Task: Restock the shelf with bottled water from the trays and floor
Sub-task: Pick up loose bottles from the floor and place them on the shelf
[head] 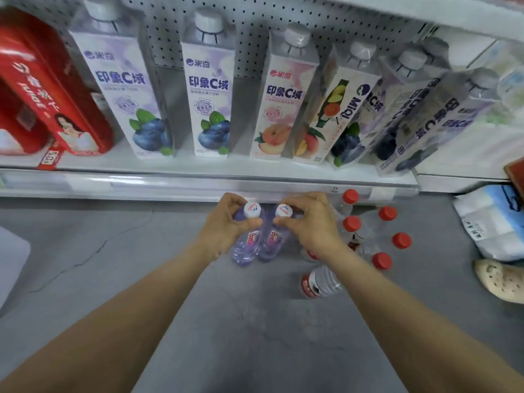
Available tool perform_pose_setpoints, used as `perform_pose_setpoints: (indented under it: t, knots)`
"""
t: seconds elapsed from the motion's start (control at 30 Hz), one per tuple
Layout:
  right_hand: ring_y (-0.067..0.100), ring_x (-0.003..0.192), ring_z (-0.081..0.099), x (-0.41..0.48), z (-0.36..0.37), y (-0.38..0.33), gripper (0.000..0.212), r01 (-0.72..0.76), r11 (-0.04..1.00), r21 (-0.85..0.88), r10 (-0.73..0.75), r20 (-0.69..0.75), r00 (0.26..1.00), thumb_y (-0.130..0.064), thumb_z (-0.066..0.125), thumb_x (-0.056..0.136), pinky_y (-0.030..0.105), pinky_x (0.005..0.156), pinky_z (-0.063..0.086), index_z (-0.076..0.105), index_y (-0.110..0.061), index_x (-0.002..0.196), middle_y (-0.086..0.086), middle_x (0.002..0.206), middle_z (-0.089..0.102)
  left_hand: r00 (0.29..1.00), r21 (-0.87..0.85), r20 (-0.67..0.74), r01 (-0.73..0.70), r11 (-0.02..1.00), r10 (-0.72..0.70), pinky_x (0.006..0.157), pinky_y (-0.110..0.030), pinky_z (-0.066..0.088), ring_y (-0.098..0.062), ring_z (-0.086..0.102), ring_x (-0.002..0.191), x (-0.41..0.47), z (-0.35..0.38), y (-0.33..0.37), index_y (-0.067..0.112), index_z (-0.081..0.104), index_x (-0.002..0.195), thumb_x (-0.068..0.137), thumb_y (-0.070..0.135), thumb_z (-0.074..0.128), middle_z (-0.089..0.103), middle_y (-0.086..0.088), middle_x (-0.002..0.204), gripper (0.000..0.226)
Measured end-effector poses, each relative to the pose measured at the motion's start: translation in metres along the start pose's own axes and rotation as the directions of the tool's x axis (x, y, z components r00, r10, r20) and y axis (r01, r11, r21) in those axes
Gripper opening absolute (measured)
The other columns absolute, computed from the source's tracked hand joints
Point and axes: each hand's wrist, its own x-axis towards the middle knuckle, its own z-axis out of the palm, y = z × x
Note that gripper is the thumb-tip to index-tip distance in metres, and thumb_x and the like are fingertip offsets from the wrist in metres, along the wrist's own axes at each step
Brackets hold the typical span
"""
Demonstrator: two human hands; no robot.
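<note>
A white shelf (pixel 198 168) runs across the top of my view, lined with tall juice cartons (pixel 211 89) and a red box (pixel 42 89) at its left end. Below it is grey concrete floor (pixel 255 321), where a cluster of red-capped water bottles (pixel 365 231) stands to the right of my arms, one more lying on its side (pixel 321 282) nearer me. A pale shoe (pixel 500 280) and a wrapped pack (pixel 493 222) sit at the far right. My left hand (pixel 224 225) is closed around the neck of one purple-tinted bottle (pixel 248 239), fingers curled just under its white cap. My right hand (pixel 309 222) grips the neck of a second purple-tinted bottle (pixel 273 239) likewise. Both hang side by side, touching, just below the shelf edge.
</note>
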Motion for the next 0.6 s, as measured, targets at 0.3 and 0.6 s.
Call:
perform_pose_setpoints:
  t: [0.3, 0.6]
  knots:
    - [0.010, 0.117, 0.058, -0.026, 0.045, 0.003, 0.037, 0.022, 0.924, 0.383, -0.026, 0.004, 1.000, -0.018, 0.087, 0.078, 0.028, 0.097, 0.052, 0.076, -0.026, 0.112, -0.007, 0.123, 0.065, 0.999, -0.042, 0.024, 0.034, 0.999, -0.033, 0.090, -0.038, 0.059, -0.019, 0.066, 0.109, -0.037, -0.033, -0.024, 0.024, 0.055, 0.114, 0.072, 0.016, 0.088, 0.069, 0.001, 0.118, 0.054]
    - [0.014, 0.134, 0.054, -0.042, 0.073, 0.026, 0.083, -0.083, 0.831, 0.551, 0.013, 0.130, 0.991, -0.023, 0.088, 0.078, 0.038, 0.109, 0.049, 0.044, -0.039, 0.146, -0.008, 0.149, 0.053, 0.998, -0.126, -0.007, 0.054, 0.991, -0.056, 0.077, -0.007, 0.049, 0.013, 0.062, 0.098, -0.056, -0.013, -0.040, 0.031, 0.049, 0.126, 0.080, 0.036, 0.066, 0.061, 0.017, 0.118, 0.049]
